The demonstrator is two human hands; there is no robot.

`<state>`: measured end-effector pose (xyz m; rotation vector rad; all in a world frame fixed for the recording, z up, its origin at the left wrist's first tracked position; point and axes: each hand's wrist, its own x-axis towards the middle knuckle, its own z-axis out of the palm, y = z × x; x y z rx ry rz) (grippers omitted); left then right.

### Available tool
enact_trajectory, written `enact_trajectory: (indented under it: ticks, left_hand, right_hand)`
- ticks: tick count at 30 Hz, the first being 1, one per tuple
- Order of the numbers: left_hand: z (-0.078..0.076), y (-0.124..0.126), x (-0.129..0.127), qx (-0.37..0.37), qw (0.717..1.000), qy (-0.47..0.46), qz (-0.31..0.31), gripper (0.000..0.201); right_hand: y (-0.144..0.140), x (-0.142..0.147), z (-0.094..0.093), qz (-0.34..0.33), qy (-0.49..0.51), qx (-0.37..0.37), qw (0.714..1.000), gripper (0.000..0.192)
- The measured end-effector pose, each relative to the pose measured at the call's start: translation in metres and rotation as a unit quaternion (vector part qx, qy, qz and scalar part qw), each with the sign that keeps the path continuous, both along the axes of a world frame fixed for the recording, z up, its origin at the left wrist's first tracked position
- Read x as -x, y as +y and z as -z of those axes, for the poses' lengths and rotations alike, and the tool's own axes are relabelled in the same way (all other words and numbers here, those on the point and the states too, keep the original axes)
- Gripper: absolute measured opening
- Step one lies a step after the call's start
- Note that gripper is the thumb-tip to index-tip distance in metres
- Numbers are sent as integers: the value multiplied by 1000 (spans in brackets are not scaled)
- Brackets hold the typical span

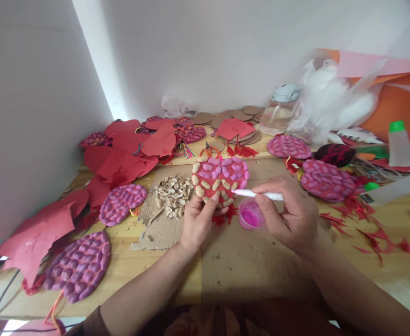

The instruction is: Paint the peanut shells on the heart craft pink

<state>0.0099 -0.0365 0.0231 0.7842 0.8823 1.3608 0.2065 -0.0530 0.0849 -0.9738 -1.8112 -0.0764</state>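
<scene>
- Many peanuts [207, 167] on the heart-like plaque [221, 177] are pink; tan ones, low and left, seem uncoloured so far.
- Our left fingers [209, 206] pinch its lower edge above the worktop [131, 263]; our right fingers [270, 212] grasp a white pen [245, 192].
- A pink cup [240, 215] sits near.
- Farther out, we judge the pink plaques [123, 204] coloured already.

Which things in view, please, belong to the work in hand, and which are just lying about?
Apparently in use:
- peanut-covered piece, in the left hand
- pink-tipped white pen, in the right hand
- pink-stained cup

Apparently lying about:
- pliers
- lidded jar
- plastic bag
- red scraps
</scene>
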Motion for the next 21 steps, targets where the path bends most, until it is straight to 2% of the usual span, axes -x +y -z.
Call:
enact_trajectory:
  ticks: [10, 21]
  left_hand:
    - [-7, -2, -2, -1, 1000, 17, -6, 42]
    - [-6, -1, -2, -25, 997, 70, -15, 43]
  right_hand:
    - [1, 3, -1, -15, -26, -24, 999, 17]
    - [0, 5, -6, -18, -80, -44, 996, 13]
